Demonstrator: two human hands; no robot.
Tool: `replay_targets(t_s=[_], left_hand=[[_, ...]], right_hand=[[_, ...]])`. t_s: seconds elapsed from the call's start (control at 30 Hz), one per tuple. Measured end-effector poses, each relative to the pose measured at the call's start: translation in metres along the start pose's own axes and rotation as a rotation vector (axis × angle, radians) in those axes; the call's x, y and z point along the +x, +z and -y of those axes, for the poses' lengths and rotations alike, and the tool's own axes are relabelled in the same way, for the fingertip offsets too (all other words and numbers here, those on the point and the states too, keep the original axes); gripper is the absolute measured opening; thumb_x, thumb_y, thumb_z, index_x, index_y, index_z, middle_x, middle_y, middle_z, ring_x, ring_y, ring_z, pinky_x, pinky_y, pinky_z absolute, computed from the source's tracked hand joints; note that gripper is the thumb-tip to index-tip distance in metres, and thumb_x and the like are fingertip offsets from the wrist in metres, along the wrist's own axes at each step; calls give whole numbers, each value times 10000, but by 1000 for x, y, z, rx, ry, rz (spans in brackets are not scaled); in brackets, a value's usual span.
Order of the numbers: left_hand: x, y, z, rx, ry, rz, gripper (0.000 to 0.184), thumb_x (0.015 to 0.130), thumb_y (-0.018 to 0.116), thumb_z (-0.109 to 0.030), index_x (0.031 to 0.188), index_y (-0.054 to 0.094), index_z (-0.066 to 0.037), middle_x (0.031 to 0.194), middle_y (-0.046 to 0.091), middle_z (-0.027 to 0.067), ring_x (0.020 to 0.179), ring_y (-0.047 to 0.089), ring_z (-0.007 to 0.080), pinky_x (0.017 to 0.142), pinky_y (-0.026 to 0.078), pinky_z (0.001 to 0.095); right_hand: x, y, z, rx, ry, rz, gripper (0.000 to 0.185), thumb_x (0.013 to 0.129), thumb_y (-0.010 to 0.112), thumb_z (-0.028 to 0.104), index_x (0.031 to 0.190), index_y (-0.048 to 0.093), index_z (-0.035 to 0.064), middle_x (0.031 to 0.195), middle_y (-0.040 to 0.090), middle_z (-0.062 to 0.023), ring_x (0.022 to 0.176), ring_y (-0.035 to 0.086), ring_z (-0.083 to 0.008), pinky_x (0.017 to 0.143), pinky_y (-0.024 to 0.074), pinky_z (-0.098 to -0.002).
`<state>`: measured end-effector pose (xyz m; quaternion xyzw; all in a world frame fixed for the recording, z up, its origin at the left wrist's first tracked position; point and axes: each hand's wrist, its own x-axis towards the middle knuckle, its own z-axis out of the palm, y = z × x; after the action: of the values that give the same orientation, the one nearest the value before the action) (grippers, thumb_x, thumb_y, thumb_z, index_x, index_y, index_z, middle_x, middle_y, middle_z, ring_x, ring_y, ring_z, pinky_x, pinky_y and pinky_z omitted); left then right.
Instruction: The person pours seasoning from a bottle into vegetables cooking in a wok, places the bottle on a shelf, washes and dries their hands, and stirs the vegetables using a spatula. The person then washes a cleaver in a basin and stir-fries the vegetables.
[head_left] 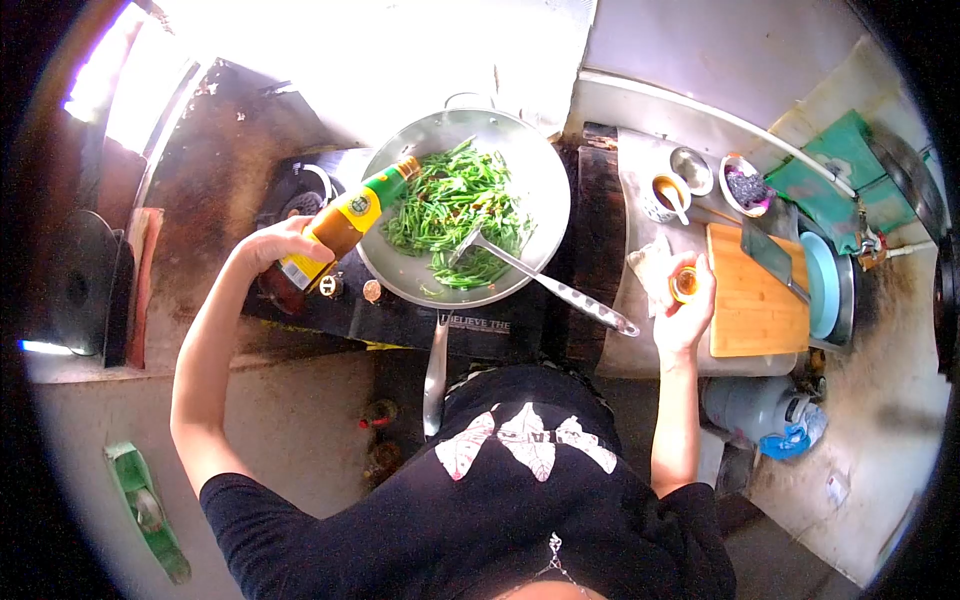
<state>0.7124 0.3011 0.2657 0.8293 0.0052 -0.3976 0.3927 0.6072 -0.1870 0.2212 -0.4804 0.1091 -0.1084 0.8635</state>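
My left hand [272, 245] is wrapped round the lower part of a sauce bottle [346, 220] with a yellow label and green neck. The bottle leans with its neck over the left side of a wok [548, 200]. Chopped green vegetables [465, 205], like green beans, fill the middle of the wok. A metal spatula [560, 283] rests in it, its blade among the vegetables and its handle over the right rim. Off to the right, my right hand [683, 325] holds a small yellow bottle cap [685, 284] between its fingers, near the cutting board.
The wok sits on a black stove [400, 320], its handle [436, 375] pointing towards me. On the right counter are a wooden cutting board [740, 300] with a cleaver [770, 255], a cup with a spoon [665, 200], a small metal bowl [691, 170] and a bowl of dark food [747, 185].
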Motion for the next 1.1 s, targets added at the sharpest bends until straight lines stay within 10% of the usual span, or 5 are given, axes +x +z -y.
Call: replay_targets(t_s=[0.7, 0.9, 1.1], left_hand=[[-7, 24, -5, -132, 58, -19, 684, 605, 765, -327, 1175, 526, -34, 1008, 599, 57, 888, 551, 129, 810, 445, 257], [-7, 78, -13, -868, 213, 87, 735, 693, 746, -355, 1243, 388, -23, 1007, 590, 197, 750, 619, 293, 640, 543, 387], [21, 138, 7, -1512, 533, 369, 748, 790, 562, -492, 1257, 383, 64, 925, 546, 190, 662, 588, 276, 621, 547, 406]], right_hand=[[0, 14, -1, 37, 28, 31, 384, 972, 354, 356, 752, 485, 70, 528, 391, -2, 403, 319, -83, 394, 241, -222], [-3, 13, -1, 1, 24, 11, 392, 977, 330, 354, 749, 479, 72, 509, 384, -10, 392, 304, -85, 391, 235, -221], [-2, 18, -8, -3, 9, 108, 391, 977, 317, 344, 749, 468, 65, 502, 377, -11, 393, 304, -85, 388, 242, -221]])
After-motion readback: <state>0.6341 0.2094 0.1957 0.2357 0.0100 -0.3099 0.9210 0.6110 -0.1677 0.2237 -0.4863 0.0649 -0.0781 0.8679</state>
